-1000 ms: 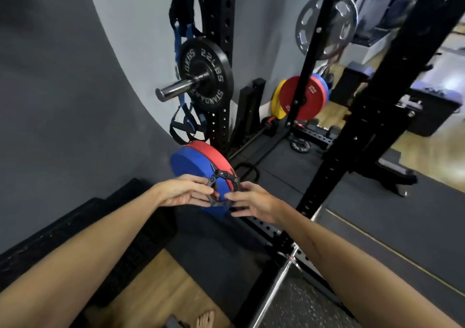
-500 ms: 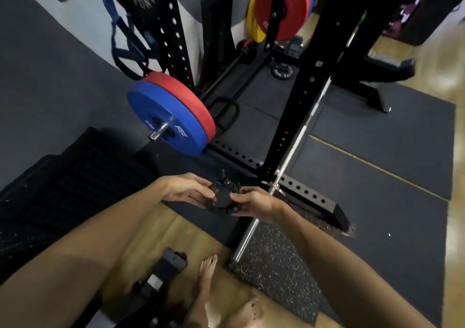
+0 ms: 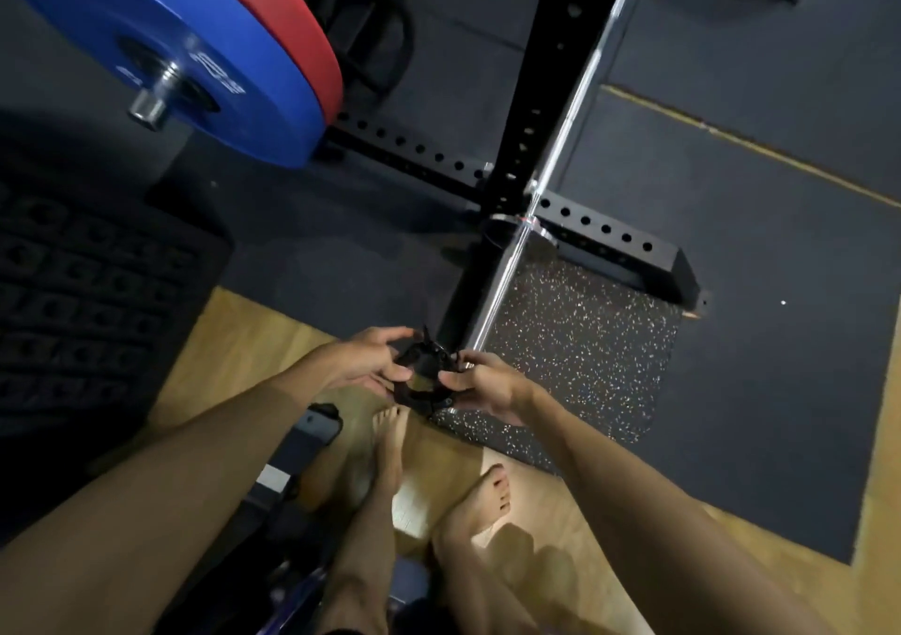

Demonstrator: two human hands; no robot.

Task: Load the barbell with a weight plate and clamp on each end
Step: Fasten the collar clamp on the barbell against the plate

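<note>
A: Head view: both hands hold the black clamp (image 3: 425, 381) at the bare end of the barbell (image 3: 507, 283), left hand (image 3: 370, 366) and right hand (image 3: 480, 383) pinching its sides, probably to line it up

B: Changed?

A: The clamp sat further from the bar tip half a second ago; the blue plate (image 3: 161, 49) looms closer

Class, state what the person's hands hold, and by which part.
Both hands, left and right, grip a black barbell clamp by opposite sides of its ring.
</note>
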